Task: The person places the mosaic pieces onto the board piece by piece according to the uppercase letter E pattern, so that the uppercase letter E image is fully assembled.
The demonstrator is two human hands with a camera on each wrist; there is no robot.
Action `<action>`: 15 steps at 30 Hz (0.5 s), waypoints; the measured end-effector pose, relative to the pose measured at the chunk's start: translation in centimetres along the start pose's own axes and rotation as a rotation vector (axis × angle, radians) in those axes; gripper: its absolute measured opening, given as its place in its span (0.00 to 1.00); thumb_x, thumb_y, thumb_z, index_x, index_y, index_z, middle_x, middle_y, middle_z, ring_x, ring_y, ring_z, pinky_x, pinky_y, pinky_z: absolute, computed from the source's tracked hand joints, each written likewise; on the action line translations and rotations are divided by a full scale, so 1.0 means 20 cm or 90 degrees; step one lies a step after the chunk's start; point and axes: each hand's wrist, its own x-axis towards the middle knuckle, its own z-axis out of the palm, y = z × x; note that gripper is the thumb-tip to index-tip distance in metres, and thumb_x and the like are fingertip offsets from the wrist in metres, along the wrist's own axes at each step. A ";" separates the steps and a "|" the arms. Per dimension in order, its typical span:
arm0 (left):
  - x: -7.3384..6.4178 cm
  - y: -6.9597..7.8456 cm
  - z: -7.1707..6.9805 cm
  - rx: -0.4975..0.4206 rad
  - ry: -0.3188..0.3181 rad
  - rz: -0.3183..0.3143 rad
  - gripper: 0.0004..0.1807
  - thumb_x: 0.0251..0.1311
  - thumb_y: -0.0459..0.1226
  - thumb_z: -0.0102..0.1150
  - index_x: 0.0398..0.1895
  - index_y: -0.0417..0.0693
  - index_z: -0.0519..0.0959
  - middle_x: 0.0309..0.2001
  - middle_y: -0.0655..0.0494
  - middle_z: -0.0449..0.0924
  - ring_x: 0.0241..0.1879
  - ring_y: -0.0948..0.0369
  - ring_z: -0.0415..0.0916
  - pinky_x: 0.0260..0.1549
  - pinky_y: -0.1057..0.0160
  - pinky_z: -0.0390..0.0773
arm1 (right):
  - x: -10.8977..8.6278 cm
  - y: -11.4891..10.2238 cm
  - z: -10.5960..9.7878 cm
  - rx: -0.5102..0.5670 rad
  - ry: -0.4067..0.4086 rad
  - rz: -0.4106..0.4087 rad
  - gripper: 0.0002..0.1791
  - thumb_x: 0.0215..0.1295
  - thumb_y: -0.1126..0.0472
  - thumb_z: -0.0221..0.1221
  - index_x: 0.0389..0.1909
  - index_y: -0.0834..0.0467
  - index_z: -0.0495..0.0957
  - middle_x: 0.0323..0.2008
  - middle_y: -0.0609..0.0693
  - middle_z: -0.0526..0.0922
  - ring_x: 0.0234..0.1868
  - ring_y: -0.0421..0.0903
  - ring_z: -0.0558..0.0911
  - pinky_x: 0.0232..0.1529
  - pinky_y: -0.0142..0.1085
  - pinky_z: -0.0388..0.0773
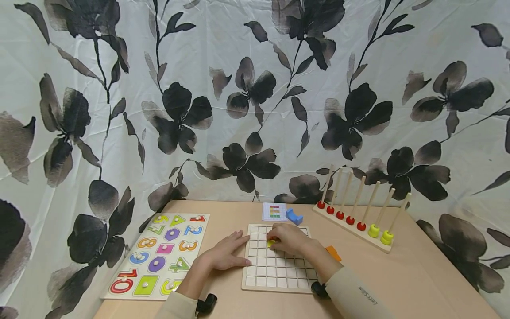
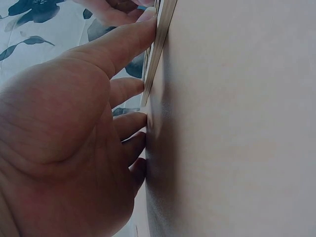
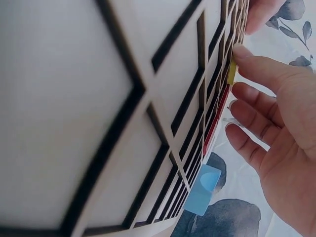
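My right hand [image 1: 292, 239] is over the upper part of a white grid board [image 1: 259, 281]. Its thumb and index finger pinch a small yellow piece [image 3: 232, 71] at the grid. Beside the yellow piece, a red strip [image 3: 216, 121] lies along the board, hidden under the hand in the head view. My left hand [image 1: 225, 253] rests at the board's left side, fingers spread. In the left wrist view, the thumb and index fingertip touch the board's wooden edge [image 2: 160, 47], while the other fingertips rest on the table.
A blue notched piece [image 1: 294, 217] and a pattern card [image 1: 274, 212] lie behind the board. An orange piece [image 1: 333, 253] lies to its right. A number puzzle board [image 1: 151, 261] is at left; a peg stand [image 1: 350, 228] with red and yellow rings stands at back right.
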 end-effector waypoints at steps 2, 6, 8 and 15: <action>0.00 0.00 0.00 0.001 0.000 0.000 0.47 0.63 0.59 0.67 0.79 0.48 0.65 0.82 0.38 0.51 0.83 0.40 0.46 0.79 0.35 0.51 | 0.00 0.00 0.00 0.000 0.002 -0.003 0.13 0.64 0.54 0.72 0.48 0.52 0.90 0.37 0.43 0.84 0.35 0.38 0.77 0.36 0.27 0.75; 0.00 0.00 0.00 0.003 0.001 0.000 0.47 0.63 0.59 0.67 0.79 0.48 0.65 0.82 0.38 0.51 0.83 0.40 0.46 0.79 0.35 0.51 | 0.00 0.00 0.00 0.000 0.001 -0.007 0.12 0.64 0.55 0.72 0.47 0.53 0.90 0.36 0.43 0.84 0.34 0.36 0.76 0.35 0.26 0.74; 0.00 0.00 0.00 0.004 0.001 0.000 0.47 0.63 0.59 0.67 0.79 0.48 0.65 0.82 0.38 0.51 0.83 0.40 0.46 0.79 0.35 0.51 | 0.01 0.00 0.01 0.001 -0.001 -0.008 0.12 0.64 0.55 0.72 0.47 0.53 0.90 0.36 0.42 0.84 0.34 0.35 0.76 0.35 0.26 0.74; 0.00 0.00 0.00 -0.001 0.002 0.002 0.47 0.63 0.59 0.67 0.79 0.47 0.65 0.82 0.37 0.51 0.83 0.39 0.46 0.79 0.35 0.50 | 0.01 -0.01 0.01 0.017 0.000 -0.014 0.11 0.64 0.56 0.72 0.46 0.53 0.91 0.36 0.42 0.83 0.33 0.35 0.77 0.35 0.25 0.76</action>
